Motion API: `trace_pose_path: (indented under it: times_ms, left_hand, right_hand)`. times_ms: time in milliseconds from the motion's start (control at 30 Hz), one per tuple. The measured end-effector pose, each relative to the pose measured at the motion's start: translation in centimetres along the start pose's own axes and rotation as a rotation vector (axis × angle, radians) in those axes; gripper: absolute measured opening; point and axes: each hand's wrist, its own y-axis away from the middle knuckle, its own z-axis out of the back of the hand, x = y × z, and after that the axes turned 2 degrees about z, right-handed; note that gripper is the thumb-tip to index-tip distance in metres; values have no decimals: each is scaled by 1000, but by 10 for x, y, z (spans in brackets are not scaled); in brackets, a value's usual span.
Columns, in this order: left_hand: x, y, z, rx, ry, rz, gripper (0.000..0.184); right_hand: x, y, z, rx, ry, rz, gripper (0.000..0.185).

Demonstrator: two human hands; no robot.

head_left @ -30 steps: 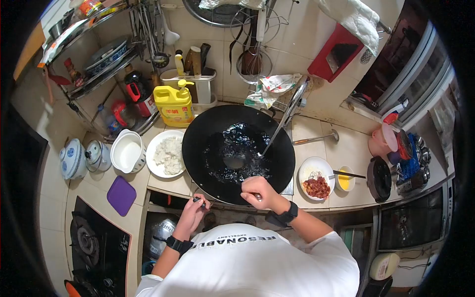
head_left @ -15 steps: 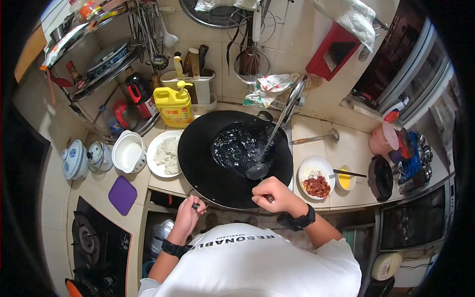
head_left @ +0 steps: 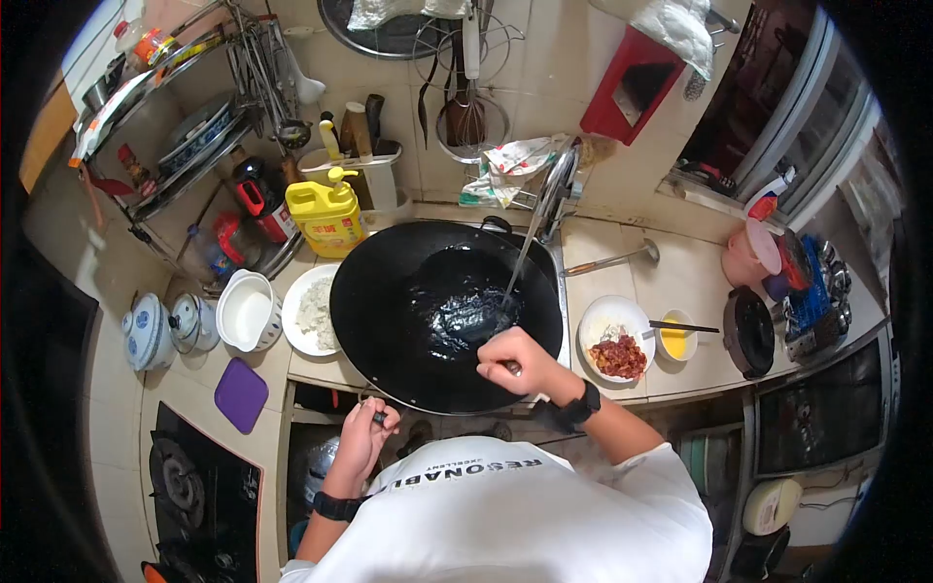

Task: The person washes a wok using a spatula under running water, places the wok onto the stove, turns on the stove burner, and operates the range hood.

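Note:
A large black wok [head_left: 379, 330] stands in front of me over the sink, with water [head_left: 457, 301] in its bottom. A thin stream from the tap [head_left: 559, 189] runs into it. My left hand [head_left: 367, 428] is closed round the dark wok handle [head_left: 379, 418] at the near left rim. Over the near right rim, my right hand [head_left: 520, 361] is wrapped round the handle end [head_left: 512, 367] of what looks like a ladle. Its head is down in the water and hard to make out.
Left of the wok are a plate of rice [head_left: 316, 316], a white pot [head_left: 250, 313] and a yellow jug [head_left: 328, 216]. On the right lie a ladle [head_left: 612, 260], a plate of chopped meat [head_left: 617, 338] and a bowl of yellow liquid [head_left: 677, 335]. A stove [head_left: 199, 496] is at lower left.
The head of the utensil in my right hand has gone from the wok's near right side down into the water. My right hand has shifted slightly left; the left still grips the handle.

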Motion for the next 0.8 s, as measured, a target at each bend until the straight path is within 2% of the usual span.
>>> trace_pose_path:
  times_ms: [67,267,400,800]
  left_hand:
    - [-2,2,-3,-12,-21,15,20]
    - [-6,6,-9,-38,-25,48,19]
    - [-12,9,-11,-66,2,50,19]
    - [-28,30,-14,13,-28,56,22]
  right_hand:
    - [20,0,-1,20,-44,-20,28]
    - [20,1,-15,-98,-28,-51,29]
    - [29,-2,-22,-13,49,-27,27]
    - [46,0,-5,67,-71,-23,28]
